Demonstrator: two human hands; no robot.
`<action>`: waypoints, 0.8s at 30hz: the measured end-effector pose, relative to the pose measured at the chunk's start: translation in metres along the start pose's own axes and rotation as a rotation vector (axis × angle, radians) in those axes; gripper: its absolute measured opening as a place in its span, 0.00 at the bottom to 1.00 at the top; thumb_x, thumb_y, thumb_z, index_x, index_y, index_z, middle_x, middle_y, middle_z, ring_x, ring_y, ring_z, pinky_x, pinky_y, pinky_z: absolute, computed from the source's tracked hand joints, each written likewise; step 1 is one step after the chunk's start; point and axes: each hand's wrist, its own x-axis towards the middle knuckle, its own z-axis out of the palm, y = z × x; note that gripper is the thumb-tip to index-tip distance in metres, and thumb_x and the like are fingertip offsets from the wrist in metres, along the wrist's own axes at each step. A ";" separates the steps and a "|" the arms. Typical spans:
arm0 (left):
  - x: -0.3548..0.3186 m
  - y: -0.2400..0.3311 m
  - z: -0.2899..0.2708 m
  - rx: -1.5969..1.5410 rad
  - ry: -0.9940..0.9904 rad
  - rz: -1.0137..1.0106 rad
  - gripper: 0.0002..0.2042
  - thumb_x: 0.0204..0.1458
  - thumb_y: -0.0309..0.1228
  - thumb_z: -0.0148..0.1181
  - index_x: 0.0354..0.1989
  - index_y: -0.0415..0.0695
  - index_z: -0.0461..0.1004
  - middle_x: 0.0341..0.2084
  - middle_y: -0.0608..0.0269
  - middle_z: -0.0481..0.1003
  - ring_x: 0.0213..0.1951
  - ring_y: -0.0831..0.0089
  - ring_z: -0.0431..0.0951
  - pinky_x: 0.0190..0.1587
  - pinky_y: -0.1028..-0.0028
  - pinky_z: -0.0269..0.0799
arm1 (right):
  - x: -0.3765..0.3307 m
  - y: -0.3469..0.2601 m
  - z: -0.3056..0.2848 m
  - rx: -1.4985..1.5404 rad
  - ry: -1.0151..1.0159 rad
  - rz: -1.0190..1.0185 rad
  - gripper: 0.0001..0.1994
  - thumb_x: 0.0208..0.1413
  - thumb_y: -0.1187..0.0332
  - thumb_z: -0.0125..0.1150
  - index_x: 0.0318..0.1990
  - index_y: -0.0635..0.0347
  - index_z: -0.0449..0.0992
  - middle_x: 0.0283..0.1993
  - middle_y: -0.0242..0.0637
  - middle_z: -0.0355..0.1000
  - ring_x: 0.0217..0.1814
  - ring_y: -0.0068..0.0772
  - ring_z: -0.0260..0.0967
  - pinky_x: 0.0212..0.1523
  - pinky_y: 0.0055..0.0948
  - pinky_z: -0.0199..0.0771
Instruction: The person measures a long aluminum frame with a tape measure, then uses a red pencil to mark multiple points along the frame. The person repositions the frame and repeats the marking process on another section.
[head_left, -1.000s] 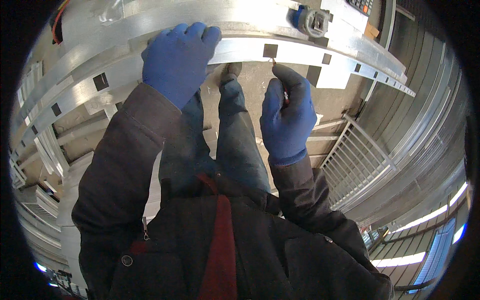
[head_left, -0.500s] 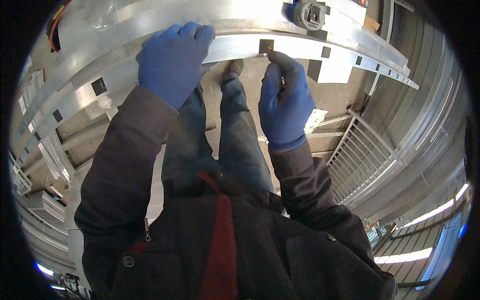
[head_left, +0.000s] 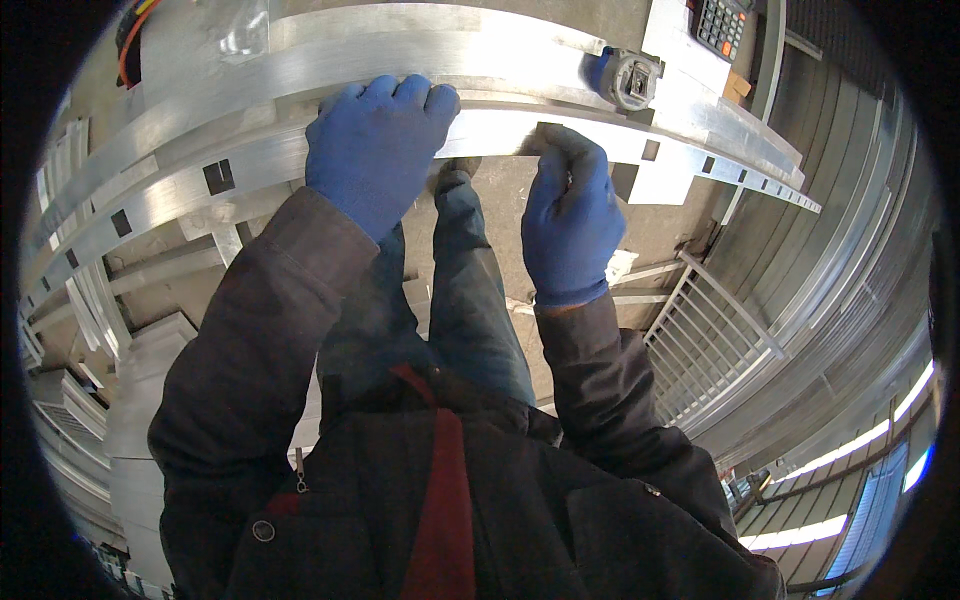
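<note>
A long silvery metal rail with a row of square holes crosses in front of me, curved by the lens. Over its top edge, left of the middle, my blue-gloved left hand is closed with its fingers on the far side. My right hand, also in a blue glove, is closed in a pinch against the rail's near face. Its fingertips cover a dark square hole there. Whatever sits between those fingers is hidden. Just beyond the rail, to the right, a grey and blue tape measure rests on a wide metal profile.
At the far right a calculator lies on a white surface. A barred metal frame stands low on the right, beside long stacked profiles. More pale bars are at the left. My legs are below the rail.
The view has shifted, and the calculator shows more fully. My right fingertips have moved onto the square hole and now cover it. My left hand keeps its hold on the rail.
</note>
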 end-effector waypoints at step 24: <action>0.002 0.002 -0.003 -0.066 -0.174 -0.060 0.32 0.49 0.40 0.77 0.63 0.49 0.73 0.56 0.60 0.78 0.58 0.59 0.80 0.60 0.58 0.77 | 0.023 -0.011 -0.025 -0.140 -0.254 0.059 0.07 0.69 0.65 0.62 0.44 0.58 0.77 0.37 0.49 0.83 0.38 0.52 0.85 0.37 0.42 0.84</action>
